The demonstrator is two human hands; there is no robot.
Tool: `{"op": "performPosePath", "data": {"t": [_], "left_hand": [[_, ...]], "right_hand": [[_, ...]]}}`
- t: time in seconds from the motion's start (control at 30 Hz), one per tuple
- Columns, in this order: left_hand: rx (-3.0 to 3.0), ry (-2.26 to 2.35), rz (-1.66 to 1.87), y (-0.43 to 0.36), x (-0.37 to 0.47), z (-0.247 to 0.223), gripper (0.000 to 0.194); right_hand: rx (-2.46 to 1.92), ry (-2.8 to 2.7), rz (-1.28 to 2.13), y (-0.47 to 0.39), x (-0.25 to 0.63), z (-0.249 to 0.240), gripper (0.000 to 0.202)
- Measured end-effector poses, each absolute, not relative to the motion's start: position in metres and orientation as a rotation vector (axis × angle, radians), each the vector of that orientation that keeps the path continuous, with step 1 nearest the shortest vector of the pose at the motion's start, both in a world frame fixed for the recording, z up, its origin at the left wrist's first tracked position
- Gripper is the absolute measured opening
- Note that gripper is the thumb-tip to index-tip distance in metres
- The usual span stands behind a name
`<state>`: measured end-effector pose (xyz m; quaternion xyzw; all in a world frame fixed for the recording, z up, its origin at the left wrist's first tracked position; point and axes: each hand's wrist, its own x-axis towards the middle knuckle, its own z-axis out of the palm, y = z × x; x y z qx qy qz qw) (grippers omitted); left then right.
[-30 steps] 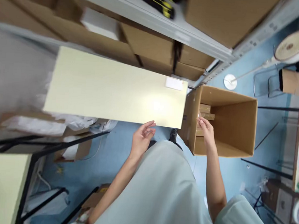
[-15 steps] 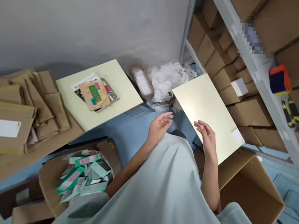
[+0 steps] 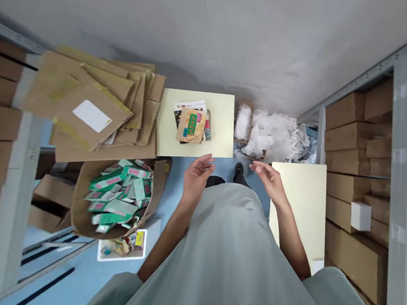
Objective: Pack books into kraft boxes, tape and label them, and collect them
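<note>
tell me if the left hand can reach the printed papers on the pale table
Probably yes: the left hand looks empty, near the edge of the pale table, and nothing visible blocks the printed papers.

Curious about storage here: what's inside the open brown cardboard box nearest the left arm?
Small green-and-pink cartons lie jumbled inside the brown box; anything beneath the top ones is covered.

Ahead of the left hand (image 3: 195,177), the tabletop (image 3: 219,125) presents a smooth, pale, matt surface. Left of it, flattened cartons (image 3: 119,114) are matt brown cardboard. Ahead of the right hand (image 3: 270,181), the packing material (image 3: 260,131) appears crumpled, white and plastic-like.
</note>
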<state>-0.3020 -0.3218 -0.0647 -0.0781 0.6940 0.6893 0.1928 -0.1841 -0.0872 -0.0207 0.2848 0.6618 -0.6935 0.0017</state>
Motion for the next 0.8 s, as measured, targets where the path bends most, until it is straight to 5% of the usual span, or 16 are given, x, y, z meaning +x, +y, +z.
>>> {"op": "performPosePath", "data": {"t": [0.4,0.57,0.8], "left_hand": [[-0.765,1.956,2.185,-0.397,-0.347,-0.077,0.050],[-0.842,1.819,2.133,-0.454,-0.373,-0.102,0.059],[-0.628,1.756,2.101,-0.537,-0.454,-0.111,0.063]], "right_hand": [[0.373,1.891,-1.977,-0.127,-0.351,-0.084,0.054],[0.890,1.723,-1.642,-0.202,-0.428,-0.159,0.024],[1.281,1.678,-1.585,-0.286,-0.460,-0.188,0.036]]}}
